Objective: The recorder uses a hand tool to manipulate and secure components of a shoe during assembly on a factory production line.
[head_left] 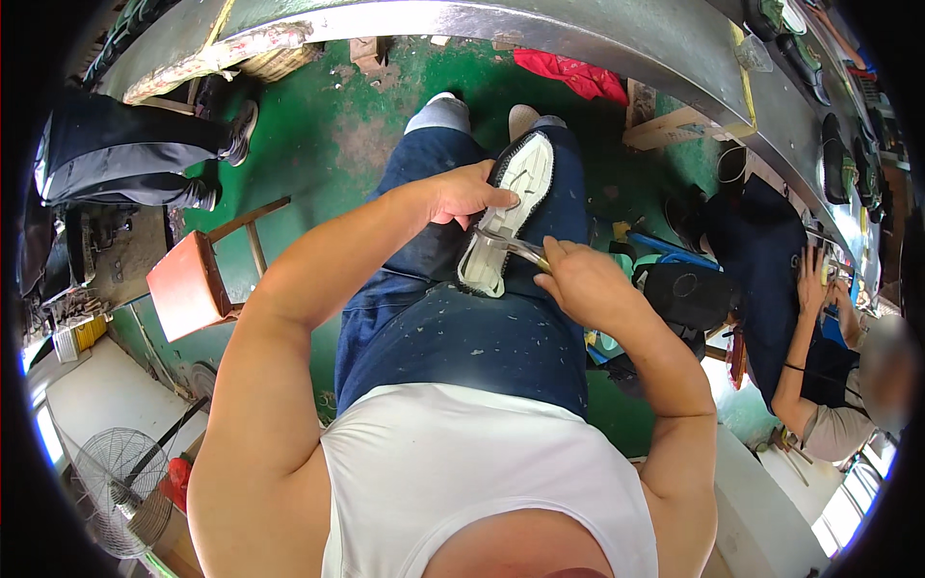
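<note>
A shoe lies sole up along my thighs, its white underside ringed by a dark, stitched-looking edge. My left hand is closed on the shoe's left side, the thumb pressed over the sole. From the right, my right hand grips a metal hand tool that looks like pincers. The tool's head rests across the narrow middle of the sole; whether its jaws are apart I cannot tell. A dark blue apron with pale flecks covers my lap beneath the shoe's heel end.
A long metal-edged bench curves across the far side, with shoes at its right. A brown stool stands left, before a standing person's legs. Another person sits at right. A red cloth lies under the bench; a fan stands lower left.
</note>
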`<state>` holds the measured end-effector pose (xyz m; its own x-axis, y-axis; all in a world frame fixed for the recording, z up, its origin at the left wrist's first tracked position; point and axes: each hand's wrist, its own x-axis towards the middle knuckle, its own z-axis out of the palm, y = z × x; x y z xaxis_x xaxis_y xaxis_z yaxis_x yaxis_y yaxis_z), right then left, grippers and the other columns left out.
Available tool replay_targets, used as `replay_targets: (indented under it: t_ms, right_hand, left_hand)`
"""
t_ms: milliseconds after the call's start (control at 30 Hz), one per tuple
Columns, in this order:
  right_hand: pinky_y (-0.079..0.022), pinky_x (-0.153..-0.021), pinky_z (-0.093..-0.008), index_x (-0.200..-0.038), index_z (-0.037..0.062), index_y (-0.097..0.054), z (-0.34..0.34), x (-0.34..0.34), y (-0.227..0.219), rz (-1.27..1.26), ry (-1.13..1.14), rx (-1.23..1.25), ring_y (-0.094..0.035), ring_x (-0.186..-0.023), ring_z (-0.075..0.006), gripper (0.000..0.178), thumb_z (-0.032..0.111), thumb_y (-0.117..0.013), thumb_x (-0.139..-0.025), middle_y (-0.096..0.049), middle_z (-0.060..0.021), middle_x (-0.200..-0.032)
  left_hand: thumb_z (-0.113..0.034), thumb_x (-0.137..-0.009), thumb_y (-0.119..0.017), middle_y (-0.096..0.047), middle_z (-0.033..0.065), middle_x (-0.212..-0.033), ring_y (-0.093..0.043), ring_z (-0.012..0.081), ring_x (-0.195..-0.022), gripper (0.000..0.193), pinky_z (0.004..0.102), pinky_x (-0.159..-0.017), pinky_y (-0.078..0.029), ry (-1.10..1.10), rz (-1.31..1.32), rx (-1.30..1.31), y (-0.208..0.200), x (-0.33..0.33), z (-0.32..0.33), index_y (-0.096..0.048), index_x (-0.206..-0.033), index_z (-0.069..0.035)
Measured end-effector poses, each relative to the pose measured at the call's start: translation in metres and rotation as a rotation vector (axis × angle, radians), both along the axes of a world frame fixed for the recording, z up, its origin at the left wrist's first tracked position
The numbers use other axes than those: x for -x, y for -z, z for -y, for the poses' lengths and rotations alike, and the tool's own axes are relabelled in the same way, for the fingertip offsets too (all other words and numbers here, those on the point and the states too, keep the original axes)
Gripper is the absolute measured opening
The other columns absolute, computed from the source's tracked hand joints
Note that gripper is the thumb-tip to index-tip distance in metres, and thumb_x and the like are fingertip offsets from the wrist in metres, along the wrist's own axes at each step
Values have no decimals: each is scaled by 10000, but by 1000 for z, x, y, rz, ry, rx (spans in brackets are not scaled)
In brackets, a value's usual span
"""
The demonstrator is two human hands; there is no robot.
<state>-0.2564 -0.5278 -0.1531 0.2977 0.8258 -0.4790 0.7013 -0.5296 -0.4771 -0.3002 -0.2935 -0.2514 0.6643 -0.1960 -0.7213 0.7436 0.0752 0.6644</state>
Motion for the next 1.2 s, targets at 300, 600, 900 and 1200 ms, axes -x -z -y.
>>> replay_targets:
  t_ms: [300, 600, 900, 1200]
  right_hand:
    - [-527, -765, -454, -1141, 27, -613, 31, 28, 53, -9, 204, -255, -664, -887, -376, 382, 343, -659, -932, -667, -177, -923]
    - [-527, -793, -450, -1115, 14, -596, 47, 41, 30, 82, 133, -136, -662, -924, -376, 325, 267, -661, -922, -659, -203, -940]
    - [-539, -625, -338, -1008, 36, -677, 49, -22, 50, -712, 84, 251, -680, -717, -225, 236, 261, -640, -946, -709, -99, -832]
    - [-525, -784, -398, -1060, -15, -604, 34, 1, 17, -556, 473, -183, -686, -835, -290, 315, 283, -519, -1005, -685, -164, -874]
  left_hand:
    - [-205, -938, -708, -642, 70, -1172, -656, 191, -1026, 460, 418, -791, -575, -95, 17, 126, 1, 12, -9, -483, -1323, -93]
    - [-156, -980, -593, -363, 198, -1542, -389, 251, -1408, 880, 336, -1161, -310, -327, 330, 225, 13, 55, 31, 24, -1606, -102]
    - [-194, -960, -606, -242, 276, -1587, -350, 338, -1442, 873, 346, -1166, -301, -158, 583, -502, 46, 87, 53, -27, -1584, 3]
    - [-124, -882, -694, -149, 296, -1608, -265, 318, -1480, 1146, 337, -1201, -225, 90, 510, -397, 29, 94, 38, 238, -1546, -51]
